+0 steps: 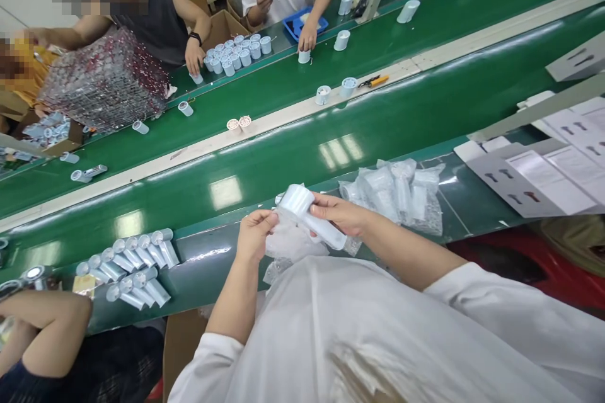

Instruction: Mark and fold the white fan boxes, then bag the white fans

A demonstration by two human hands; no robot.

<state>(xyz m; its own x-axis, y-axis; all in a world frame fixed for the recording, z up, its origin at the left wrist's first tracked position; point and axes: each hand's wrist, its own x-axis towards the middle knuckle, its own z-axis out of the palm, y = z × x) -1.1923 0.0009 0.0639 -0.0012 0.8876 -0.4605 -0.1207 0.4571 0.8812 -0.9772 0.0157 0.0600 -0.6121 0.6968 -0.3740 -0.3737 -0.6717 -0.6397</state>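
Note:
My right hand (341, 213) is closed round a white handheld device (309, 215) with a round head, held over the near edge of the green bench. My left hand (255, 234) pinches a clear bubble-wrap bag (289, 244) just beside and below the device. The bag hangs between both hands. A pile of the same clear bags (401, 192) lies just right of my right hand.
Several white devices (135, 264) lie in rows at the left. A green conveyor belt (425, 107) runs across, carrying scattered small parts. Flat grey cardboard inserts (534, 176) are stacked at the right. Other people work across the belt and at my left.

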